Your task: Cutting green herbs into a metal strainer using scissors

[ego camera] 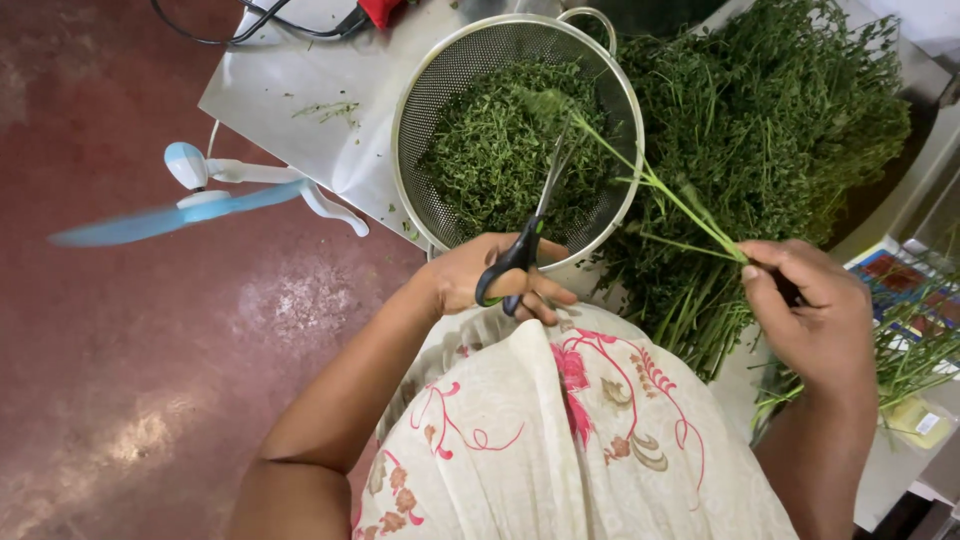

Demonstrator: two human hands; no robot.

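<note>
My left hand point(470, 278) grips black-handled scissors point(522, 248), blades pointing up over a metal mesh colander point(412, 100). The colander holds chopped green leaves point(490, 150). My right hand point(815, 315) pinches a few long green herb stems point(655, 183) at their lower ends. Their leafy tips reach over the colander, next to the scissor blades. The blades look nearly closed near the stems; I cannot tell if they touch.
A large heap of uncut leafy herbs point(770, 110) lies right of the colander on a grey tabletop point(290, 90). A small blue and white fan point(200, 195) spins at the table's left edge above a red floor point(120, 380). Black cables point(250, 25) lie at the top.
</note>
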